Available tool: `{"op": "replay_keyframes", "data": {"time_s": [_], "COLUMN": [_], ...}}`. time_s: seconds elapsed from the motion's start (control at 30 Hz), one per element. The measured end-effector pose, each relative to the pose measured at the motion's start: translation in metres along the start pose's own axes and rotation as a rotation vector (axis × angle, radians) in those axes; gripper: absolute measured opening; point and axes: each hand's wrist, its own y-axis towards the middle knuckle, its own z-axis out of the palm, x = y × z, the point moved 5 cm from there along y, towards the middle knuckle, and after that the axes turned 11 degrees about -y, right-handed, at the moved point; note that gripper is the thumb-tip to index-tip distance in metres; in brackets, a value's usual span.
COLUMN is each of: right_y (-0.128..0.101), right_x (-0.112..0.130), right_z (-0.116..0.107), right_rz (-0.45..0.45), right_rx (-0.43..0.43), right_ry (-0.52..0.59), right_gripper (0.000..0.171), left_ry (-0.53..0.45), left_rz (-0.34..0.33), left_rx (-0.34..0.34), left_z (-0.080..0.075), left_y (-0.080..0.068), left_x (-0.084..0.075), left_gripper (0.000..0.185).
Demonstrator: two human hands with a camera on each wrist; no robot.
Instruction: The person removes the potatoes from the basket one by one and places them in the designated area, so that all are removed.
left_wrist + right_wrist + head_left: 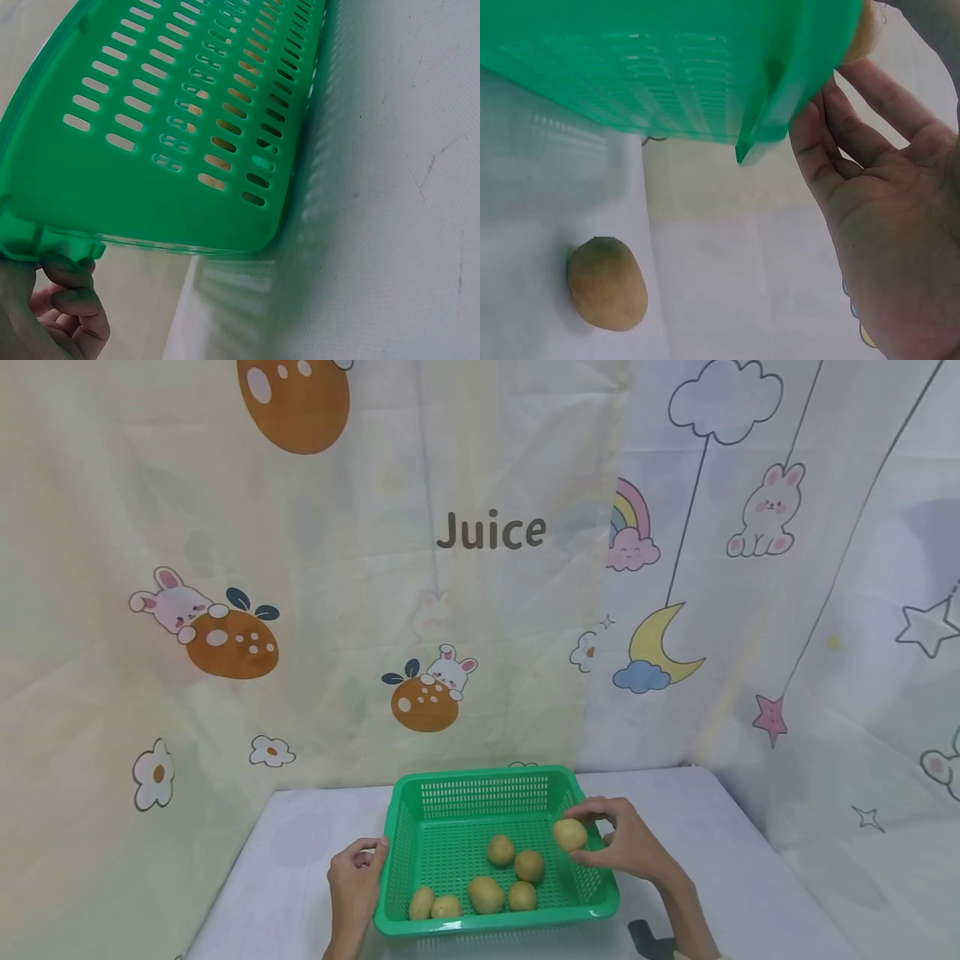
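A: What is at the far left?

B: A pale curtain (75,710), on which a rabbit (176,610) is printed. Nearer stands a white table (281,852).

A: And the left hand (356,887), how does it hold?

B: Its fingers are bent, and it pinches the left rim of the green basket (453,843). The left wrist view shows these bent fingers at the lip of the rim.

A: Where are the potatoes?

B: Six of them rest in the basket. At the near left, a narrow potato (422,903) lies just beside a pale potato (447,907). Then comes a big potato (486,895). More to the right there are three: a far potato (501,851), a near potato (522,896) and, between these two in depth, a round potato (529,866).

A: What does the right hand (633,842) do?

B: It has its thumb and fingers parted only as wide as the held potato (570,835), which it pinches at the right side of the basket.

A: Is there something more?

B: Yes. In the right wrist view a loose potato (607,285) lies on the table, outside the basket. Behind, at the right, a yellow moon (658,647) is printed.
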Motion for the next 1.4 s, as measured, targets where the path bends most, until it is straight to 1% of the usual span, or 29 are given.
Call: {"op": "replay_keyframes", "data": {"time_s": [0.27,0.5,0.77,1.1,1.4], "right_y": [-0.004,-0.007,-0.009,-0.013,-0.017], "right_x": [-0.003,-0.011,-0.015,-0.027,-0.034], "right_z": [-0.011,-0.019,-0.025,-0.03,-0.032], "right_rz": [0.002,-0.039,-0.007,0.05,0.041], "right_rx": [-0.026,-0.057,-0.076,-0.071,-0.079], "right_ry": [-0.017,-0.028,-0.038,-0.056,-0.068], "right_gripper": [0.042,0.043,0.043,0.043,0.043], "left_ry": [-0.008,-0.007,-0.006,0.009,-0.001], "left_rz": [0.021,0.014,-0.002,-0.016,-0.019], "left_rx": [-0.01,-0.005,-0.001,-0.006,0.001], "left_z": [0.0,0.0,0.0,0.001,0.001], "left_y": [0.0,0.0,0.0,-0.001,-0.001], "left_x": [0.0,0.0,0.0,0.0,-0.002], "left_gripper": [0.026,0.026,0.026,0.027,0.027]}}
